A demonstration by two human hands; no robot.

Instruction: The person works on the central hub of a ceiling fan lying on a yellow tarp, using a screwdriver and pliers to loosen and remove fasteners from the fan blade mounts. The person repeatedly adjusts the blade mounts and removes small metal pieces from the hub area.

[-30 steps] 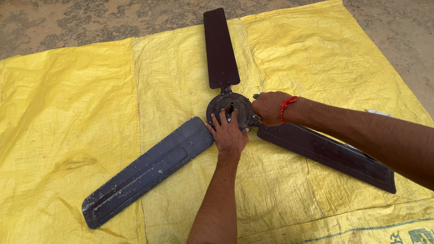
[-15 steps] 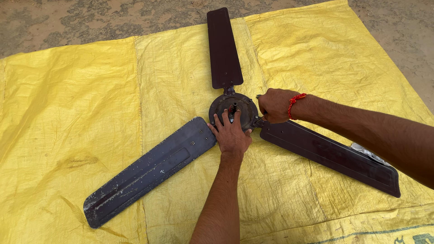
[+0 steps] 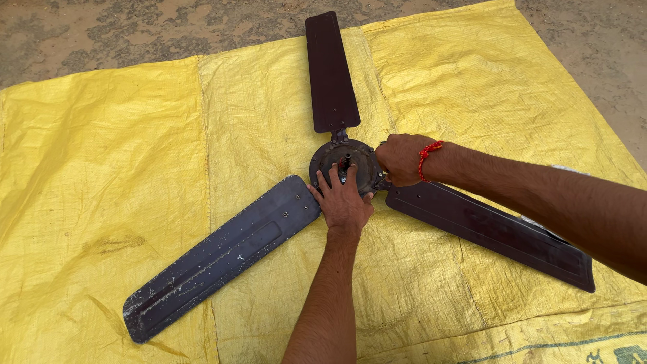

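— Yellow tarp (image 3: 135,168) over dirt ground; our ceiling fan (image 3: 340,158) lies mid-frame.

— Our left hand (image 3: 345,201) presses flat, fingers spread, on the hub (image 3: 357,158); our right hand (image 3: 401,159) clenches around its right edge.

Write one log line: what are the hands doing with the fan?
left hand flat on fan hub | right hand gripping hub's right edge | three blades spread on yellow sheet
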